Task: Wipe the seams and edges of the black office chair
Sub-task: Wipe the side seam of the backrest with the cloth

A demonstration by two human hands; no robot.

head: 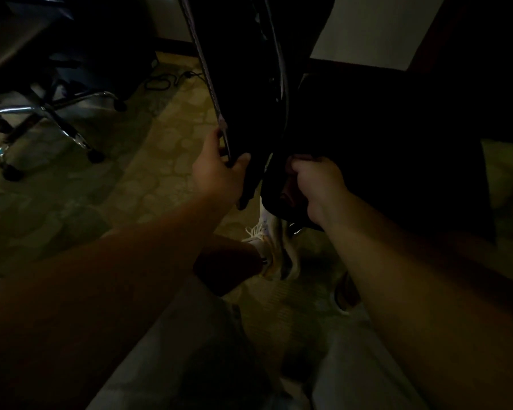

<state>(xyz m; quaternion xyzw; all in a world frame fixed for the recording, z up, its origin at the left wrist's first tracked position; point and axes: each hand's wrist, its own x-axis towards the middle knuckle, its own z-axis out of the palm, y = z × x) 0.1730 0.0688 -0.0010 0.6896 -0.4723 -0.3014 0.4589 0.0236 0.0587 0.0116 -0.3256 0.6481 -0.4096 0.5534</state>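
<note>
The scene is very dark. The black office chair [382, 137] fills the upper middle and right, its backrest rising at centre with a pale seam line along its left edge [211, 93]. My left hand [216, 170] grips the lower edge of the backrest, thumb on one side and fingers on the other. My right hand [317, 184] is curled into a fist against the gap between backrest and seat, holding something dark bunched in it; I cannot make out whether it is a cloth.
A second office chair with a chrome star base and castors [51, 125] stands at the upper left. Black cables [163, 81] lie on the patterned carpet near the wall. My legs and a white laced shoe [270, 247] are below the hands.
</note>
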